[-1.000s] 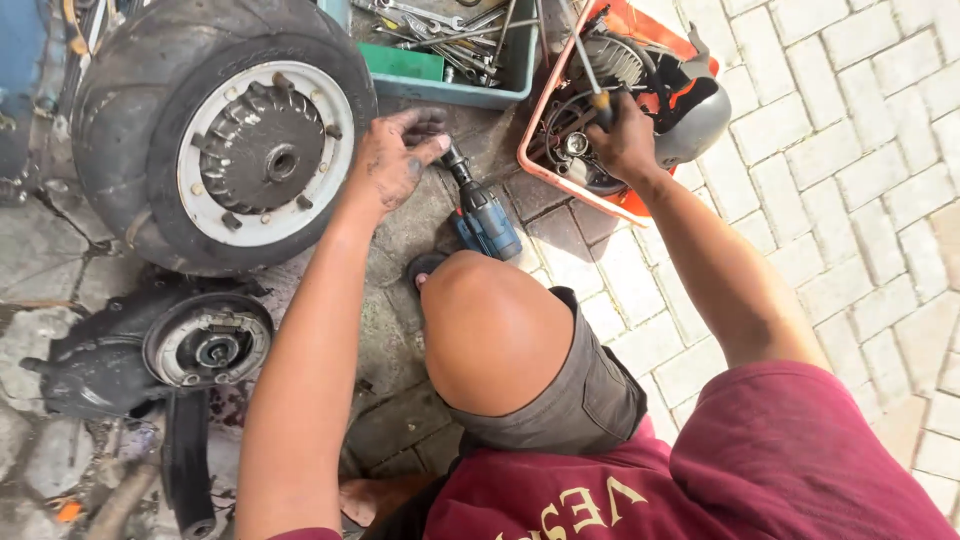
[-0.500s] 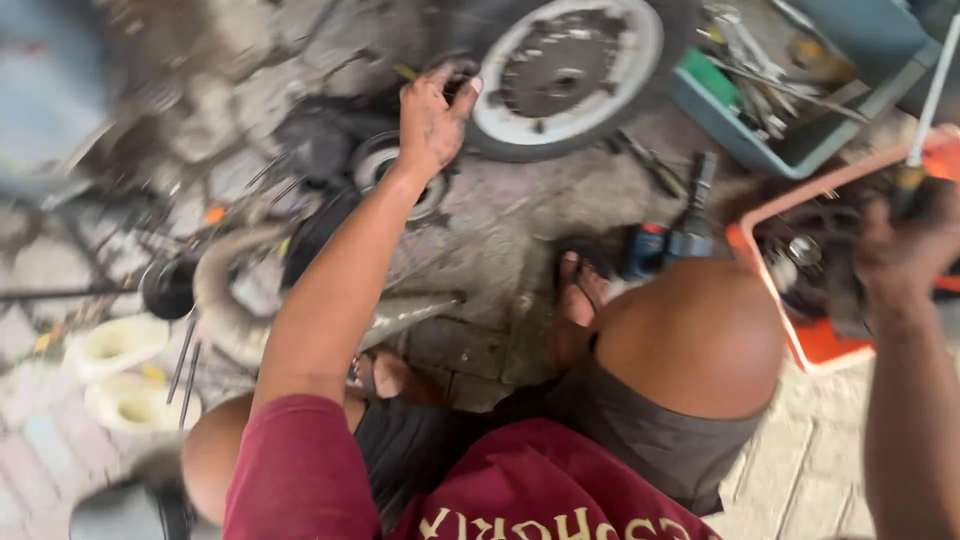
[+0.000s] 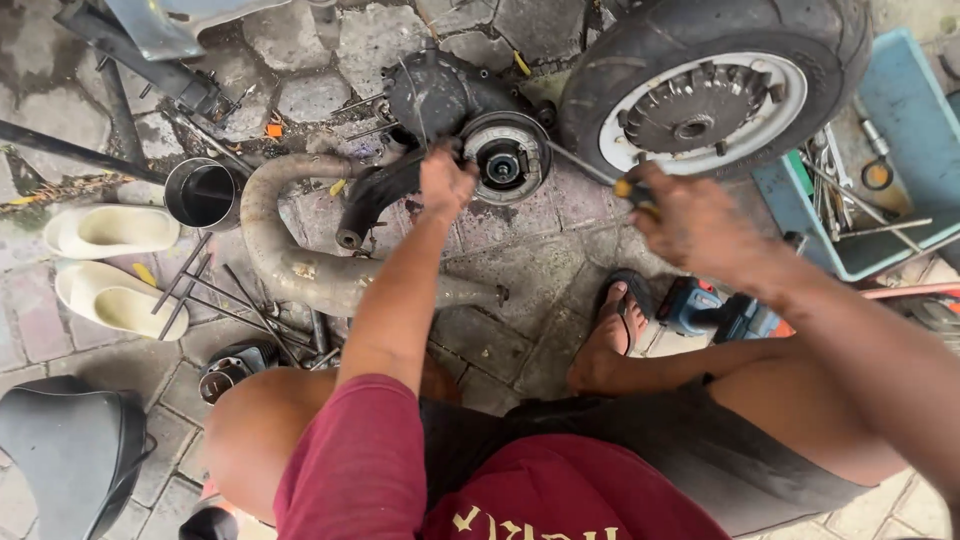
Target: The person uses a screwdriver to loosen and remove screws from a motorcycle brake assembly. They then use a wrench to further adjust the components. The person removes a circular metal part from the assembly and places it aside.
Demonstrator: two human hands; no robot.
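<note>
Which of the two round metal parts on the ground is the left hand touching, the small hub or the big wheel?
The small hub on the dark engine casing; the left hand rests beside it. The big wheel, with its black tyre, lies apart, upper right.

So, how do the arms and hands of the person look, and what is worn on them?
Both arms are bare from the short maroon sleeves down. The left hand and right hand wear no gloves, and both look smudged with dark grease. No watch, ring or bracelet shows on either one.

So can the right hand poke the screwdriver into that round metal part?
Probably yes: the right hand holds the screwdriver, whose tip nearly touches the round hub, with nothing between them.
</note>
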